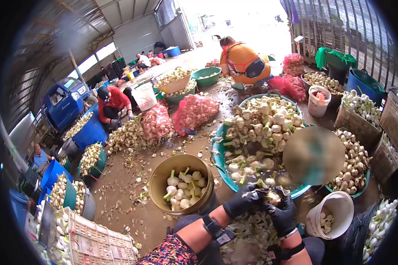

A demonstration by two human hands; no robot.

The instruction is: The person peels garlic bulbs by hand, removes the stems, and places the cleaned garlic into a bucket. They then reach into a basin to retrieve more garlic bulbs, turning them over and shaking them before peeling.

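Observation:
Both of my hands wear black gloves and meet at one garlic bulb with loose, ragged skin. My left hand has its fingers closed at the bulb's left side. On the bulb's right, my right hand is wrapped round it. Just beyond them stands a large green tub with water and heaped unpeeled garlic. Peeled skins lie below my hands, between my legs. To the left is a tan bucket holding clean white bulbs.
A white bucket with a few pieces stands at right, near another garlic tub. Crates line the far right. Red net sacks lie ahead. A person in red and one in orange crouch farther off.

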